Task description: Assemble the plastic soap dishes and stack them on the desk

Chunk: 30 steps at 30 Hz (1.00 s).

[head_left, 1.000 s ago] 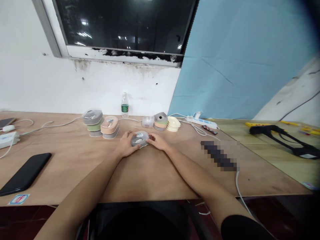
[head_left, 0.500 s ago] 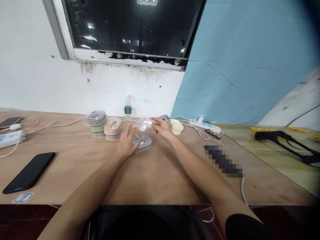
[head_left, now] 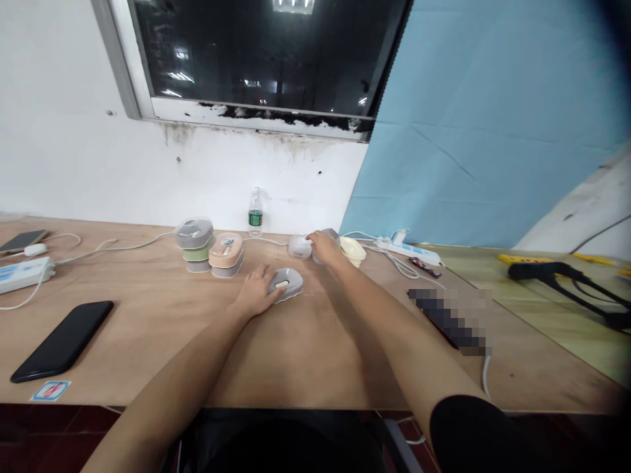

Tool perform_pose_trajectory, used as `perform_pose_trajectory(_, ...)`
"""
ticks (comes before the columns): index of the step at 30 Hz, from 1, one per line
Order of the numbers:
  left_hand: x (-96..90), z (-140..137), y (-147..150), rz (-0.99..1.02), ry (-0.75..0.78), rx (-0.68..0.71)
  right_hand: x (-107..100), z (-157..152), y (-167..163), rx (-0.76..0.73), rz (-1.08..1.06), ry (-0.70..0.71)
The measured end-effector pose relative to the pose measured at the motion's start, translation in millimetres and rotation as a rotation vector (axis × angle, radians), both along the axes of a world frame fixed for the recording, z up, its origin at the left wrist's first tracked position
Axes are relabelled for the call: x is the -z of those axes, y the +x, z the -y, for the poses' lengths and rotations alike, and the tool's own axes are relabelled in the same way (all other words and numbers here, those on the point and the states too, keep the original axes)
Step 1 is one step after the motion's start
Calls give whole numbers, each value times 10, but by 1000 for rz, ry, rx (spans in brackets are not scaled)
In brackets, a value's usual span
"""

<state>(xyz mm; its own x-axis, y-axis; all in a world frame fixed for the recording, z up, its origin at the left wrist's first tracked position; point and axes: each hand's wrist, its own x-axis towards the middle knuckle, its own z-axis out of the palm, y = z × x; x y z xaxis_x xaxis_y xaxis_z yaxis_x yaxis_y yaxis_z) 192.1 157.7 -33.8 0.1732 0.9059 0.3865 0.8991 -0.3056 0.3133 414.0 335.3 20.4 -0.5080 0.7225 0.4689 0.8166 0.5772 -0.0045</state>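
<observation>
On the wooden table in front of me sits a small oval grey box (head_left: 288, 282) with a light insert in its top. My left hand (head_left: 256, 290) lies against its left side, fingers stretched out and the thumb along its near edge. Farther back, my right hand (head_left: 325, 248) has its fingertips at the right edge of a clear plastic lid (head_left: 298, 246), which is low at the table's back. Its lower fingers are hidden. A grey piece (head_left: 331, 234) shows behind that hand, partly covered, and stacked cream trays (head_left: 353, 249) stand to its right.
Stacked boxes in grey and green (head_left: 194, 244) and pink and grey (head_left: 225, 254) stand left of my hands. A bottle (head_left: 255, 213) is by the wall. A black phone (head_left: 63, 340) lies at left; power strips (head_left: 411, 251) and cables lie on both sides.
My right hand has carried the clear lid from above the grey box back and right to the rear of the table. My left hand has lowered beside the box.
</observation>
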Motion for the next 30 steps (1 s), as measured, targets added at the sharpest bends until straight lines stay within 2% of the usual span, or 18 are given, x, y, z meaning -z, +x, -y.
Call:
perform_pose_trajectory(7, 18, 19, 6, -11, -108, 14, 103, 29, 27, -21, 53, 12)
perform_pose_trajectory(14, 49, -4, -17, -1, -111, 43, 51, 56, 31, -19, 41, 5)
perform_pose_trajectory(17, 38, -5, -13, 20, -94, 52, 88, 187, -10, -55, -53, 64)
perform_pose_trajectory(19, 29, -3, -7, 43, -63, 41, 183, 348, -43, -123, -168, 82)
perform_pose_trajectory(22, 23, -2, -2, 58, -45, 33, 387, 629, -69, -276, -318, 16)
perform_pose_trajectory(25, 29, -4, -6, 52, -81, 58, 541, 834, -68, -386, -352, -129)
perform_pose_trajectory(27, 39, -8, -12, 53, -99, 70, 584, 903, -71, -377, -328, -200)
perform_pose_trajectory(30, 58, -18, -20, 73, -82, 83, 599, 944, -95, -289, -291, -234)
